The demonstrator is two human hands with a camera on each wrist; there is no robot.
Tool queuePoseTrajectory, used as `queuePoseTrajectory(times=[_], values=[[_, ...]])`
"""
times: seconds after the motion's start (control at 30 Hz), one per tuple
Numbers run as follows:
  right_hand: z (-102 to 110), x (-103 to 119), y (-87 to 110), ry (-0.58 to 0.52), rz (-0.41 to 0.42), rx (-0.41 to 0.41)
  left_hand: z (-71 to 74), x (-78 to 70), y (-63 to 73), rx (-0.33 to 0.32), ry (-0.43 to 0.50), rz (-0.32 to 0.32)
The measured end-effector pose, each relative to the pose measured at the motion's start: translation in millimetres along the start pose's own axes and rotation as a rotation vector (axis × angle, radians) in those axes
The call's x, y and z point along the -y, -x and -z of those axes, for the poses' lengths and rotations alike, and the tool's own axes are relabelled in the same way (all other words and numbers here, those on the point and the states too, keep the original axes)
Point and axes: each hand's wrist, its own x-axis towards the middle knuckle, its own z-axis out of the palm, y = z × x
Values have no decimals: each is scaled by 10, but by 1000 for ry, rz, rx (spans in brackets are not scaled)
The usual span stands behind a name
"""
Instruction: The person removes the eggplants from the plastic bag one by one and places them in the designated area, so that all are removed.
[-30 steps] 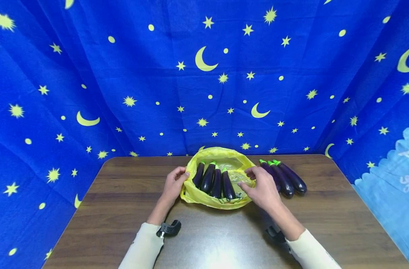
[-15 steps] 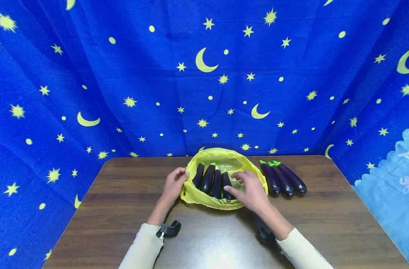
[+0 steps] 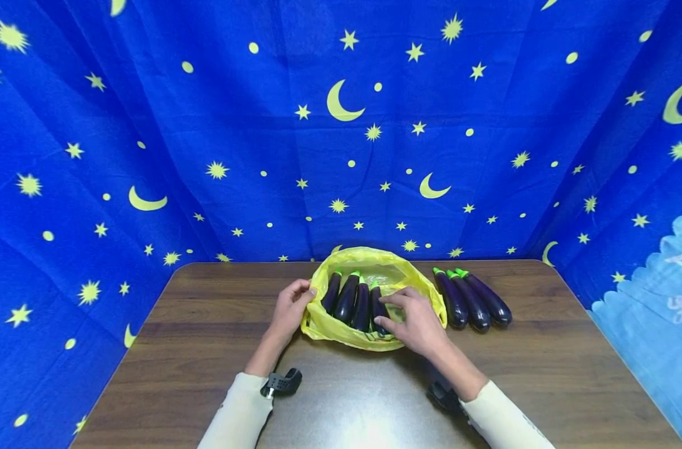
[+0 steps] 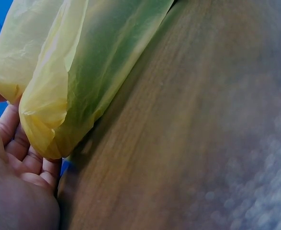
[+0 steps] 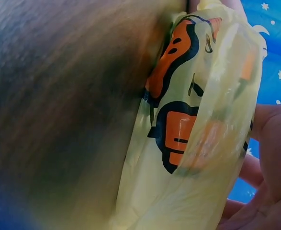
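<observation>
A yellow plastic bag (image 3: 352, 340) lies on the wooden table with its mouth spread wide. Inside it, several dark purple eggplants (image 3: 346, 298) with green stems lie side by side. My left hand (image 3: 290, 307) pinches the bag's left rim between thumb and fingers. Reaching in over the right rim, my right hand (image 3: 418, 324) has thumb and fingertips on the rightmost eggplant (image 3: 378, 305) in the bag, covering part of it. Through the right wrist view, the bag's wall (image 5: 212, 129), printed in orange and black, stands beside that hand.
To the right of the bag, 3 more eggplants (image 3: 474, 300) lie together on the table (image 3: 206, 349). A blue curtain (image 3: 251, 125) with moons and stars hangs behind the table and along both sides.
My right hand has moved left from the bag's right rim to the rightmost eggplant inside, and its fingers have closed in there. The right rim now sits farther out. My left hand stays put.
</observation>
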Motion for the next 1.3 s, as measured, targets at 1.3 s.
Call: queuePoseTrajectory(times=[1.3], values=[[-1,11,28,14,-125,15,-5,-1,-3,-3,-18,-18]])
